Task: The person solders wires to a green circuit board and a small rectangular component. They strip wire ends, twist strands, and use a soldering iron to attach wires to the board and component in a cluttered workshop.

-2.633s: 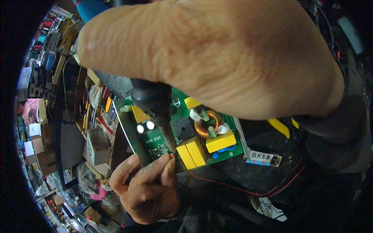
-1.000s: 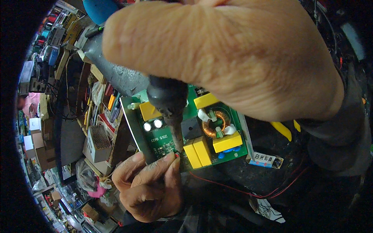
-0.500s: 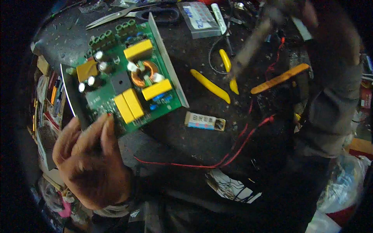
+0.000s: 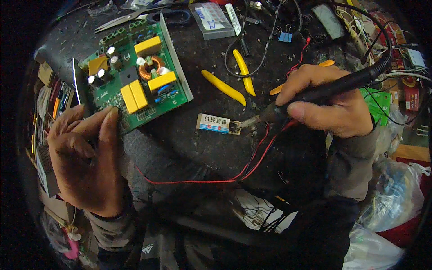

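In my left hand [image 4: 87, 162], a green circuit board [image 4: 118, 83] is pinched by its near edge between thumb and fingers. The board is tilted, component side up, with yellow blocks, a copper-wound ring, small round capacitors and metal plates along two sides. My right hand [image 4: 335, 118] grips a soldering iron [image 4: 333, 89] by its black handle like a pen. The iron's blurred front end points left, at the open end of a small rosin box [image 4: 215, 124] on the dark bench; whether they touch is unclear.
Beyond the rosin box lies a tool with yellow handles [image 4: 223, 88]. A wooden stick [image 4: 327, 63] is partly behind my right hand. Red wires [image 4: 202, 182] curve across the near side. Scissors [image 4: 119, 21], a plastic bag [image 4: 211, 22], a marker [image 4: 233, 20] and a blue binder clip [image 4: 285, 37] lie farther back.
My right hand has come down from the far right with the soldering iron, bringing its front end to the rosin box. The board in my left hand has shifted slightly left along with the whole view.
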Available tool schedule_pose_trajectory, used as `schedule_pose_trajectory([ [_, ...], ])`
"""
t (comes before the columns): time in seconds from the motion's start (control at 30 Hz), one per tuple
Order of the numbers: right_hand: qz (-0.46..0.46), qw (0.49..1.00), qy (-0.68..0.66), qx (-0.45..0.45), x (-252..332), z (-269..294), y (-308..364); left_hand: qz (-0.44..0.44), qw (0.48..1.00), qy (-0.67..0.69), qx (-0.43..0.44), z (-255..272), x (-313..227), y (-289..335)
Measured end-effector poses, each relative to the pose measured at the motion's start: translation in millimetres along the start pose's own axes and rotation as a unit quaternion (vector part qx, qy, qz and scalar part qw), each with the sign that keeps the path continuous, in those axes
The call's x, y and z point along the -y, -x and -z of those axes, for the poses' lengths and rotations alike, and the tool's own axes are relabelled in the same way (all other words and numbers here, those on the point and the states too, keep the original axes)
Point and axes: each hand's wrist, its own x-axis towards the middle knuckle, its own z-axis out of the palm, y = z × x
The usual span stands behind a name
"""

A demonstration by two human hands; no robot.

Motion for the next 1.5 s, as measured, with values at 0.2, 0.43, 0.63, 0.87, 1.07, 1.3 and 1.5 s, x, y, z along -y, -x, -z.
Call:
schedule_pose_trajectory([
  [0.2, 0.065, 0.996, 0.045, 0.032, -14.1, -3.1, 3.1, -0.006, 0.997, 0.065, 0.046, 8.5, 15.0, -13.4],
  [0.43, 0.072, 0.986, 0.142, 0.037, 7.7, -6.7, 0.9, -0.052, 0.985, 0.134, 0.096, 18.8, 33.5, -28.3],
  [0.63, 0.178, 0.982, -0.038, -0.040, 44.2, 49.9, -10.6, -0.131, 0.980, 0.105, 0.107, 22.5, 44.0, -37.8],
  [0.87, 0.170, 0.967, -0.150, -0.114, 16.4, 32.2, -96.7, -0.137, 0.982, 0.094, 0.091, 24.1, 43.6, -35.3],
  [1.07, 0.306, 0.945, -0.103, 0.045, 24.5, -14.6, -144.3, -0.151, 0.976, 0.135, 0.085, 22.0, 47.6, -35.7],
  [1.3, 0.334, 0.934, -0.064, 0.115, 12.7, -10.4, -152.7, -0.052, 0.983, 0.083, 0.158, 33.7, 43.4, -33.8],
  [1.5, 0.347, 0.922, -0.061, 0.158, 10.8, -8.0, -157.6, -0.137, 0.974, 0.105, 0.146, 29.8, 49.8, -35.4],
])
